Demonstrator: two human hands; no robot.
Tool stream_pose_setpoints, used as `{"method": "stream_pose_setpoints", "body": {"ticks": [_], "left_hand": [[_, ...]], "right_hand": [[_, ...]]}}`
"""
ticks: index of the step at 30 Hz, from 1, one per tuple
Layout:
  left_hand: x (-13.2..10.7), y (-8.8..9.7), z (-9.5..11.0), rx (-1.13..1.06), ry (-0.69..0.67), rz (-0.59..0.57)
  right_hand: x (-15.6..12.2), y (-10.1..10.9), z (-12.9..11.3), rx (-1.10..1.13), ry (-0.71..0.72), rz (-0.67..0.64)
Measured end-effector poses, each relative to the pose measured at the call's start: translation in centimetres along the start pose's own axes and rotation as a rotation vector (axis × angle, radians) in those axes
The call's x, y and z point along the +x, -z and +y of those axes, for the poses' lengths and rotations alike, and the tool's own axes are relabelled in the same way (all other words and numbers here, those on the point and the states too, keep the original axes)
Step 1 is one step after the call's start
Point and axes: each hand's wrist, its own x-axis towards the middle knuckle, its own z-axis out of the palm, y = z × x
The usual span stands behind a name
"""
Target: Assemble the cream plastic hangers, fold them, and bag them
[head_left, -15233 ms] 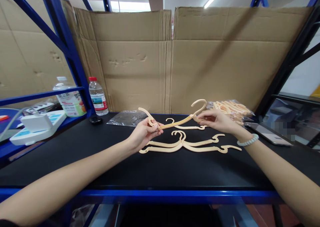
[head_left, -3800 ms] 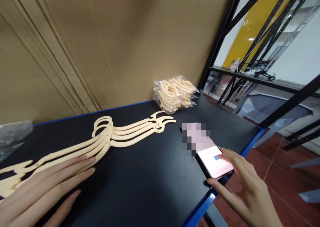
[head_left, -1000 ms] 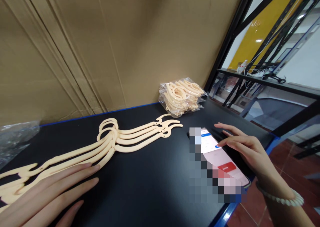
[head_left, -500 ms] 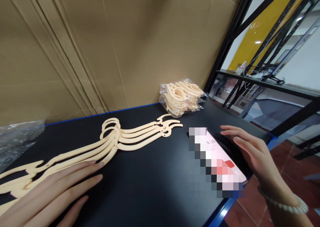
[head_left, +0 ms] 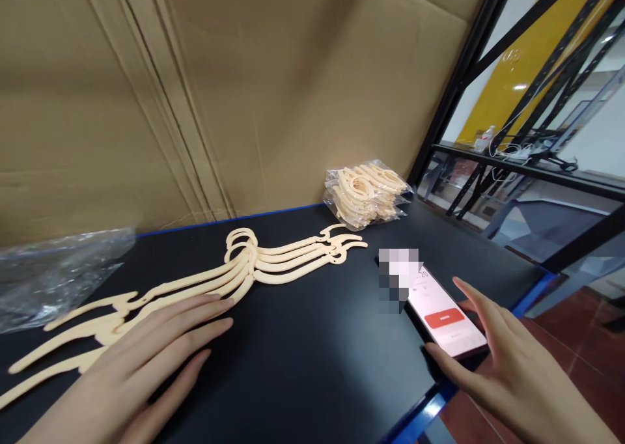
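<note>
Several cream folding clothes hangers (head_left: 290,263) lie spread out side by side on the black table (head_left: 312,366). My left hand (head_left: 146,359) rests palm down over their near left part, fingers stretched out and covering some of the arms. At the right, a phone (head_left: 442,310) lies face up with its screen lit, showing a red button; part of it is pixelated. Around the phone's lower end is my right hand (head_left: 502,359), thumb by the left edge and fingers by the right edge, spread apart. Whether the fingertips touch the phone is hard to tell.
Clear bags with more cream hangers (head_left: 364,193) stand stacked at the back. An empty clear plastic bag (head_left: 63,278) lies at the left. Cardboard (head_left: 273,92) rises behind the table. To the right are a black metal rack (head_left: 527,164) and a red tiled floor (head_left: 571,359).
My right hand has come down from beside the phone to its lower end, thumb and fingers now straddling it. My left hand still lies on the hangers. The view has shifted slightly left.
</note>
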Motion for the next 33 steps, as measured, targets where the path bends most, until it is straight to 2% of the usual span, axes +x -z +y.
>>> {"method": "stream_pose_setpoints", "body": {"ticks": [2, 4, 10, 15, 21, 25, 27, 30, 33], "left_hand": [[-0.2, 0.1, 0.0, 0.019, 0.030, -0.030], [-0.4, 0.2, 0.0, 0.034, 0.005, -0.045], [-0.2, 0.9, 0.4, 0.066, -0.023, -0.059], [-0.3, 1.2, 1.2, 0.071, -0.019, -0.034], [-0.3, 1.9, 2.0, 0.107, -0.040, -0.047], [-0.4, 2.4, 2.9, 0.188, -0.110, -0.106], [-0.7, 2.9, 3.5, 0.241, -0.116, -0.139], [-1.4, 3.6, 4.4, 0.289, -0.091, -0.197], [-2.0, 4.1, 4.9, 0.294, -0.059, -0.217]], "right_hand": [[0.9, -0.3, 1.2, 0.009, -0.026, 0.001], [2.3, -0.6, 3.0, 0.004, -0.035, -0.022], [8.4, -1.0, 8.1, -0.001, -0.133, -0.151], [11.8, -1.4, 9.9, 0.038, -0.153, -0.183], [12.6, -1.4, 11.2, 0.165, -0.169, -0.291], [12.1, -1.2, 11.2, 0.211, -0.214, -0.325], [11.7, -0.9, 10.7, 0.168, -0.148, -0.297], [10.9, -0.2, 8.5, 0.073, 0.018, -0.126], [10.1, 0.3, 4.3, 0.142, 0.172, 0.061]]}}
